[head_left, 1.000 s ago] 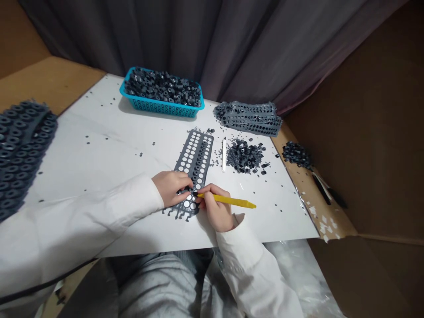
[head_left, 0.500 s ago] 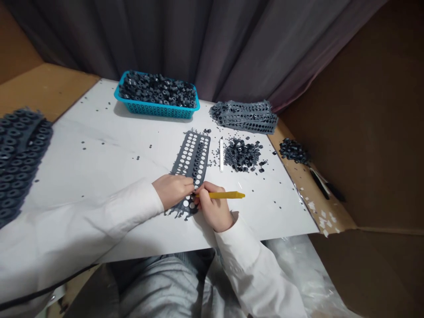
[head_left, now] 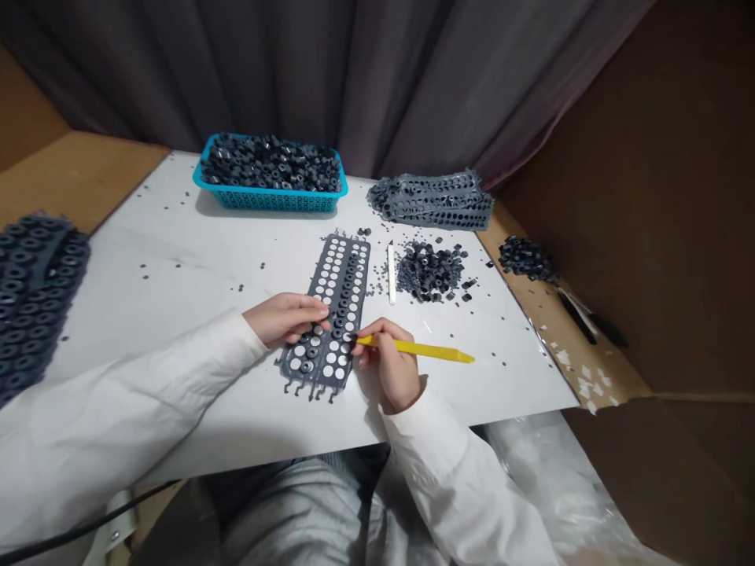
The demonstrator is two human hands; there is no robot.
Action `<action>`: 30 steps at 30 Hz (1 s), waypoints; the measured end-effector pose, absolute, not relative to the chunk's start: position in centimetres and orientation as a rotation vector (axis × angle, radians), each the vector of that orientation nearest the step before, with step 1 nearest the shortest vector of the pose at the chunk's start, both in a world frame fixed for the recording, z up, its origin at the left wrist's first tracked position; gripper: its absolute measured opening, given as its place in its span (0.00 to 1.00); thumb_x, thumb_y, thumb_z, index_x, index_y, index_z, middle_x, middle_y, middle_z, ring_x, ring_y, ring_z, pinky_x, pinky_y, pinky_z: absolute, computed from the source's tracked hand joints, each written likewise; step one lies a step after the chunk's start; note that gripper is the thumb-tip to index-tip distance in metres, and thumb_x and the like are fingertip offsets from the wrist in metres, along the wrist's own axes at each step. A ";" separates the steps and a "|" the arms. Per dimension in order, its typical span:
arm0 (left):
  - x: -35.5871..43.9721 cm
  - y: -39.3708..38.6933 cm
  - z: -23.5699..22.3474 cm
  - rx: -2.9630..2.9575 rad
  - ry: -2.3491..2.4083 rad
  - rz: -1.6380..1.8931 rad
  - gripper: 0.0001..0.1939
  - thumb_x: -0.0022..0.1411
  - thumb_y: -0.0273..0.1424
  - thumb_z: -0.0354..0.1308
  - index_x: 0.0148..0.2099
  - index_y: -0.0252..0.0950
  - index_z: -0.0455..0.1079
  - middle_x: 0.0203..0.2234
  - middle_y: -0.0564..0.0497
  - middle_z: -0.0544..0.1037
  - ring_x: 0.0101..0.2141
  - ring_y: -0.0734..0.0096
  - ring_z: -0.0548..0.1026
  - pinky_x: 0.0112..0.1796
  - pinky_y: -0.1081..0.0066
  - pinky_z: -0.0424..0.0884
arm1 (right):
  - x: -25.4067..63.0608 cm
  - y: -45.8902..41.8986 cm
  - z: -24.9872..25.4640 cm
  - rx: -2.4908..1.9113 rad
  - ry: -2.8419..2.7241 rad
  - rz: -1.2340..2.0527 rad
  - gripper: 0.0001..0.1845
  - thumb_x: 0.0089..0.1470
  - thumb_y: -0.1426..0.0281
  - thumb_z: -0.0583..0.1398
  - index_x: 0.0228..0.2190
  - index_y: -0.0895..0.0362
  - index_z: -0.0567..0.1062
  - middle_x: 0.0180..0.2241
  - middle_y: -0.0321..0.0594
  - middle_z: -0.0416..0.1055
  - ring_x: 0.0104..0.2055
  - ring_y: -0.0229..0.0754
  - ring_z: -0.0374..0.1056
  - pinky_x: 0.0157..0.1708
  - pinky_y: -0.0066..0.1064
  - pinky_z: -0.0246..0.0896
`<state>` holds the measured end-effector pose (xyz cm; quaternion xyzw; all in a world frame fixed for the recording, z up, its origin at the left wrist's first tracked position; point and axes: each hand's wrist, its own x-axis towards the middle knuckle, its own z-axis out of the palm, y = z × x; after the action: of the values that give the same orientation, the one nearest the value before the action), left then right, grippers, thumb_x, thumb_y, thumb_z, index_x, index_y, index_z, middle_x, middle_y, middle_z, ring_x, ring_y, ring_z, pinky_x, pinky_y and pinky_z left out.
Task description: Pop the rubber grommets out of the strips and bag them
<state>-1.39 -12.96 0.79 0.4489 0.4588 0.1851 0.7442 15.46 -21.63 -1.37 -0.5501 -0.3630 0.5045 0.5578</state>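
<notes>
A dark grey perforated rubber sheet lies on the white board, its many round holes in rows, with small black rings sitting in some of them. My left hand rests flat across the sheet's left edge, its fingers together and nothing held. Just right of the sheet, my right hand grips a yellow pointed tool. The tool's tip touches the sheet near a ring. Ragged stubs hang from the sheet's lower end.
A white board bears scattered rings. Behind it stand a turquoise basket full of rings, a stack of grey sheets, a white stick and a ring pile. Further sheets lie left; cardboard walls stand right.
My left hand has slid left and up, uncovering the sheet's lower part. The yellow tool now points further right, and the view has shifted slightly.
</notes>
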 end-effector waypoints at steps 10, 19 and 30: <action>-1.0 -14.5 0.7 0.717 0.810 0.314 0.17 0.49 0.36 0.66 0.35 0.27 0.69 0.21 0.54 0.66 0.13 0.92 0.47 0.14 0.84 0.40 | 14.9 -22.0 0.2 -1.156 -1.303 0.892 0.09 0.54 0.66 0.59 0.29 0.53 0.63 0.44 0.46 0.76 0.47 0.45 0.71 0.48 0.40 0.64; -0.7 -14.9 0.6 0.923 0.863 0.366 0.21 0.52 0.46 0.60 0.34 0.30 0.70 0.21 0.54 0.65 0.14 0.88 0.47 0.14 0.81 0.42 | 16.7 -20.6 1.1 -1.260 -1.364 0.599 0.17 0.48 0.69 0.63 0.25 0.52 0.56 0.32 0.40 0.78 0.34 0.44 0.75 0.38 0.38 0.67; -1.2 -14.4 0.0 2.328 0.928 0.390 0.10 0.57 0.31 0.55 0.40 0.33 0.72 0.31 0.49 0.73 0.33 0.70 0.72 0.37 0.70 0.68 | 27.1 -13.3 0.4 -1.573 -1.376 0.116 0.12 0.51 0.63 0.59 0.27 0.54 0.60 0.37 0.45 0.72 0.50 0.50 0.67 0.45 0.41 0.61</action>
<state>-1.19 -14.38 -0.04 0.8763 0.3491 0.1467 0.2979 27.07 -13.30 0.39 -0.6507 -0.5692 0.0478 0.5003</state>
